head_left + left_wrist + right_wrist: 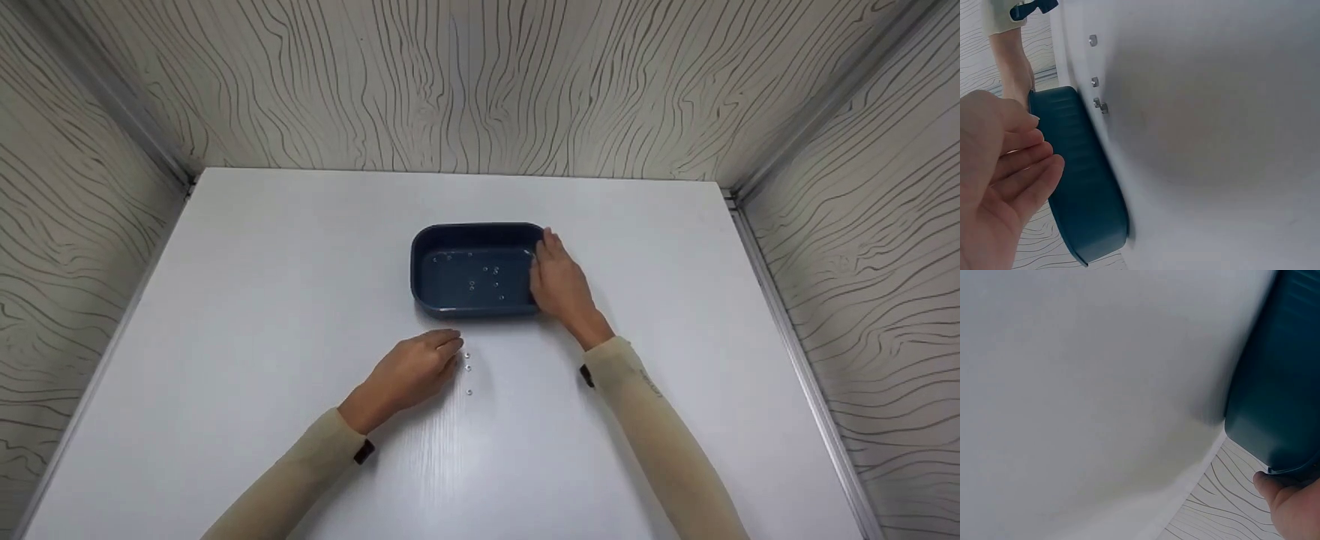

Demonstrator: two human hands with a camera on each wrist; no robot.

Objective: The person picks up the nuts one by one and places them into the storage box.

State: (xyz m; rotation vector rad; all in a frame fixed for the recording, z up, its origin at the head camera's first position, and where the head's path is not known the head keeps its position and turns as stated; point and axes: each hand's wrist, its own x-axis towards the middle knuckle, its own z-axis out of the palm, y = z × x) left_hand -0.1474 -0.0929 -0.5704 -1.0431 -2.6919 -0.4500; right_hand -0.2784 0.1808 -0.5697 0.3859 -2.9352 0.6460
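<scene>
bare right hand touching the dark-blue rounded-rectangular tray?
Touching. Head view shows it: the right hand laps over the right end of the dark-blue tray, fingers against its rim.

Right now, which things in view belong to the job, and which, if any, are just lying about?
Apparently in use: dark blue tray; metal nuts inside and near it; left hand; right hand.

Just surroundings: white table; wood-grain panels.

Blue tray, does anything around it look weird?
Nothing looks damaged. Some metal nuts lie outside the blue tray, on the white table by the left hand, which looks odd only because others are inside.
</scene>
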